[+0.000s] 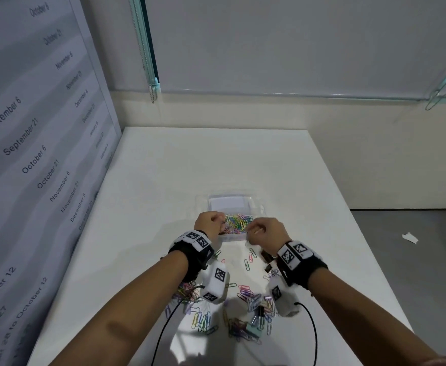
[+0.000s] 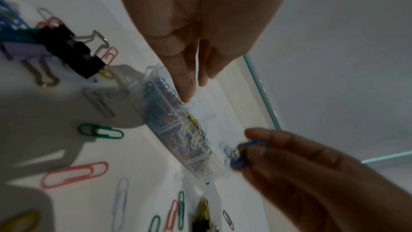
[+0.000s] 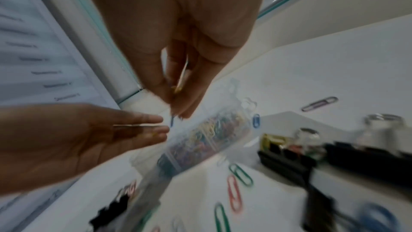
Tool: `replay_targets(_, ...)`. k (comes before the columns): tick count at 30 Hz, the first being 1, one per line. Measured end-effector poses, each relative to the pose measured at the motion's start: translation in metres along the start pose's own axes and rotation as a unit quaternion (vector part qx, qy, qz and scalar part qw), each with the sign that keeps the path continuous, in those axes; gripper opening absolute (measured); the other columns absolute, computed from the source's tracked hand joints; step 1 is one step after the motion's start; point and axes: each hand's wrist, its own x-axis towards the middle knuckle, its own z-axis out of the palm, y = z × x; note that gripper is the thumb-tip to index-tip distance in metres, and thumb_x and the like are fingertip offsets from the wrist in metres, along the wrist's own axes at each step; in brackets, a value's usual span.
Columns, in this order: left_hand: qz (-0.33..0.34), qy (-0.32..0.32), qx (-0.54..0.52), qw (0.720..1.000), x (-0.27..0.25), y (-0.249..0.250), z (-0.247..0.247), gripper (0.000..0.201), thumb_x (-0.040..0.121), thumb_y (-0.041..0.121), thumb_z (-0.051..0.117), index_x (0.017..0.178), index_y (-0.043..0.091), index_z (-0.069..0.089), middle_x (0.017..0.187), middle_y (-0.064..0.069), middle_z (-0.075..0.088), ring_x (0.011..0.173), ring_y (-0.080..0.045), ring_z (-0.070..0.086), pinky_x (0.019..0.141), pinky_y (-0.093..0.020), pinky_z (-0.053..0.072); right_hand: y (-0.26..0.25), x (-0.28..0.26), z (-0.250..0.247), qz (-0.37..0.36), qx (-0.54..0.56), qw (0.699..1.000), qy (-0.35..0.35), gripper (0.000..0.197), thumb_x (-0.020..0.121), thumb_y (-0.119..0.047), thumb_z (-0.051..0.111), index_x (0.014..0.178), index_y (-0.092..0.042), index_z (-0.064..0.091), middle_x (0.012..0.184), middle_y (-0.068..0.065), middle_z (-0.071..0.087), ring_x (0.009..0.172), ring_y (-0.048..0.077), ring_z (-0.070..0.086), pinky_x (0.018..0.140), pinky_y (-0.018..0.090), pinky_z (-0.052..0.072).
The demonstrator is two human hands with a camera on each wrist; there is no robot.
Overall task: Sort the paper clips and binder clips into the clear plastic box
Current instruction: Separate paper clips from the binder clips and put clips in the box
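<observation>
Both hands are mid-drop: the left hand [image 1: 210, 222] and right hand [image 1: 265, 231] each pinch paper clips just over the clear plastic box [image 1: 236, 203] beneath their fingertips, so next, I judge, fingers part, then fetch more

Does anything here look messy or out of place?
Yes: loose paper clips and binder clips lie scattered over the white table nearer the person than the clear plastic box, and a scrap of white paper lies on the floor.
</observation>
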Motion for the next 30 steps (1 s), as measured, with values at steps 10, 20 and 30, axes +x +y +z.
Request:
replay_targets(10,0.129,-0.137,0.294,0.937,-0.026,-0.008,-0.018,0.042,0.093,0.002,0.037,0.132,0.011,0.051,0.131,-0.012,0.056,0.119,-0.026,0.053,0.103,-0.028,0.038,0.017,0.005,0.016,-0.009,-0.134,0.99,-0.043,0.036,0.081,-0.002,0.048,0.109,-0.016,0.066,0.117,0.006,0.066,0.109,0.024,0.059,0.091,0.024,0.042)
replay_targets(20,0.329,-0.122,0.438,0.828,-0.061,-0.044,-0.031,0.03,0.095,0.023,0.045,0.12,0.015,0.06,0.12,-0.003,0.056,0.115,-0.02,0.041,0.101,-0.031,0.036,0.04,-0.037,0.027,-0.125,-0.136,0.981,-0.058,0.045,0.077,0.003,0.053,0.116,-0.016,0.061,0.132,0.01,0.05,0.126,0.025,0.042,0.11,0.031,0.03)
replay_targets(30,0.201,-0.266,0.488,0.806,-0.115,-0.085,-0.065,0.038,0.086,0.03,0.058,0.122,0.023,0.052,0.113,-0.001,0.05,0.107,-0.017,0.045,0.091,-0.029,0.038,0.071,-0.094,0.034,-0.159,-0.118,0.961,-0.193,0.024,0.064,-0.024,0.072,0.087,-0.024,0.066,0.083,0.0,0.06,0.078,0.008,0.049,0.073,0.023,0.042)
